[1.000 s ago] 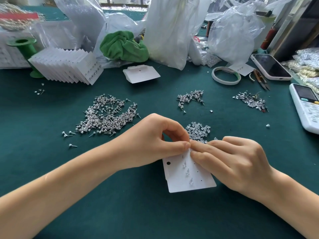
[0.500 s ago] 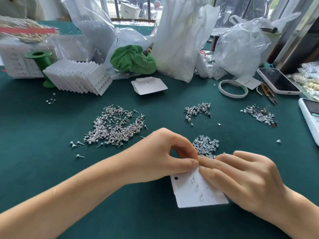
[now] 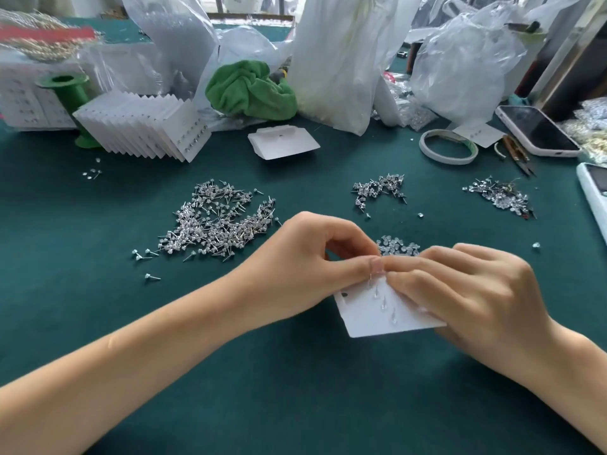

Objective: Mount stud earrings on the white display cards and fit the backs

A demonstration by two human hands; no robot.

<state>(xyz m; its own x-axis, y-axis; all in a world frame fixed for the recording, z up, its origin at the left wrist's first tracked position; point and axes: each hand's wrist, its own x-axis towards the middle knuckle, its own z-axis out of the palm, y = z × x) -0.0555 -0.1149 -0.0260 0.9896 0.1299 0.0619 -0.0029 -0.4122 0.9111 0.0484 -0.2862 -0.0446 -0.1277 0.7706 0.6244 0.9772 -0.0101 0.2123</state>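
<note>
Reaching in from lower left, the bare left forearm crosses the dark green felt tabletop [image 3: 98, 290] w/ the left hand [image 3: 305, 267] knuckles-up, fingers curled, thumb and forefinger pinched together at the top edge of a small white rectangular display card [image 3: 371, 320]. Right forearm comes from lower right; right hand [image 3: 473, 297] also curled, its fingertips [image 3: 394, 277] meeting the left thumb over the card's upper edge, other fingers lying on the card's right side. Whatever sits between the pinching tips is too small to tell, poss. an earring back. Card lies tilted, approx. centre of the table in front of the person, partly under both hands; a row of stud posts with clear backs [image 3: 382, 305] runs down its middle, and a dark hole shows near its left corner. Just behind the hands is a small pile of clear plastic earring backs [image 3: 397, 247]. Left of that, a big heap of loose silver stud earrings [image 3: 216, 224]; two smaller stud heaps [image 3: 377, 188] lie further back and to the right. Farther off: fanned stack of filled white cards [image 3: 144, 126] leaning by a green plastic spool [image 3: 65, 90], crumpled green cloth [image 3: 249, 90], clear plastic bags [image 3: 460, 64], roll of white tape [image 3: 448, 146], smartphone [image 3: 538, 129].
</note>
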